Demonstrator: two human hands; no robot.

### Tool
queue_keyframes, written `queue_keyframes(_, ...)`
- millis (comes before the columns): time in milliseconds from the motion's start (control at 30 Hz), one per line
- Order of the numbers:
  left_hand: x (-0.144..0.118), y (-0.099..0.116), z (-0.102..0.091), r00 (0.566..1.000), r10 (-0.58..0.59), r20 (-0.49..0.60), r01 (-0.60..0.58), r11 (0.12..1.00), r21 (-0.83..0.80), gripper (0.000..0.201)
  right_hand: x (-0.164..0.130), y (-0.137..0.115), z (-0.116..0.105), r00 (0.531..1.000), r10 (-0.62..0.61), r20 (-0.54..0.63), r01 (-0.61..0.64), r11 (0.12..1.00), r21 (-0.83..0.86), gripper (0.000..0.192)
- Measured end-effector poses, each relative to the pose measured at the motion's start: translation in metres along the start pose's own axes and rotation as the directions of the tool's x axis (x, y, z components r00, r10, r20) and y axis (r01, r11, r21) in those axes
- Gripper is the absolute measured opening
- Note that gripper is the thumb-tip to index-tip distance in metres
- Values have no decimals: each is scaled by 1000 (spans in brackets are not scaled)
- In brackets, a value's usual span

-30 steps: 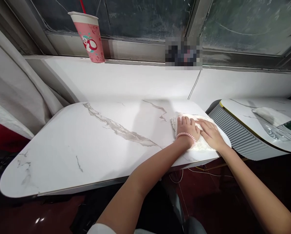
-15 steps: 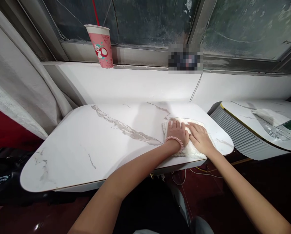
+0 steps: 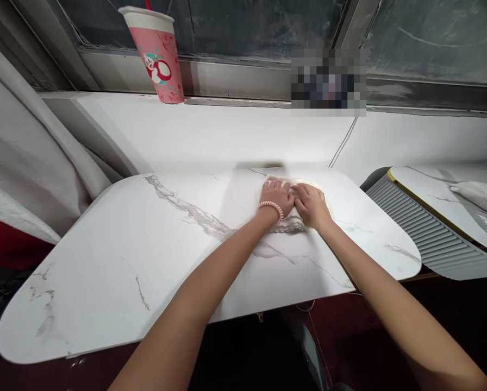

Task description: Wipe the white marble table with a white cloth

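A white, fluffy cloth (image 3: 291, 224) lies bunched on the white marble-patterned tabletop (image 3: 100, 255), toward its back and right of the middle. My left hand (image 3: 276, 199), with a pink coiled band at the wrist, presses down on the cloth, its fingers bent into it. Right beside it, my right hand (image 3: 311, 206) grips the cloth's right part, the fingers angled toward the left hand. Both hands cover much of the cloth, and some fingertips are sunk in it.
A pink paper cup (image 3: 157, 60) with a red straw stands on the window ledge. A pixelated item (image 3: 328, 84) sits farther right, cables hanging below. Grey curtains (image 3: 43, 146) border the left. At right is a ribbed-sided table (image 3: 426, 222) with a white packet (image 3: 478, 196).
Both hands have slid the cloth away from the front edge, toward the back and slightly left. Its near edge is now more rumpled. The camera view has shifted closer.
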State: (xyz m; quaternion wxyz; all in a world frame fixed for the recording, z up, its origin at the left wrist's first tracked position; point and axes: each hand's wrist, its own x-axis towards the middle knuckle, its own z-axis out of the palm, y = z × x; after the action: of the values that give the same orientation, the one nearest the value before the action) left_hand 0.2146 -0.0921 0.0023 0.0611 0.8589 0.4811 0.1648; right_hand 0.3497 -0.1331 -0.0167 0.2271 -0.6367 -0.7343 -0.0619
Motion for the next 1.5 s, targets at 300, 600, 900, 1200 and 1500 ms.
queue_keyframes(300, 48, -50, 0, 997, -72, -34, 72, 997, -2, 44, 72, -6, 33, 1000, 1, 18, -2, 1000, 8, 40)
queue_keyframes(600, 45, -113, -18, 983, -165, -77, 168, 985, 29, 41, 115, -57, 61, 998, -44, 51, 41, 998, 42, 41)
queue_keyframes(900, -6, -100, -25, 966, -238, -106, 245, 968, 60, 42, 77, -80, 53, 992, -115, 59, 113, 993, 37, 43)
queue_keyframes(1200, -106, -44, -36, 990, -126, -67, 133, 984, 115, 45, -40, -103, 8, 984, -177, -16, 175, 980, -91, 46)
queue_keyframes(1500, -209, -43, -55, 990, -122, -76, 132, 981, 141, 46, -112, -165, -14, 969, -245, 26, 247, 966, -83, 50)
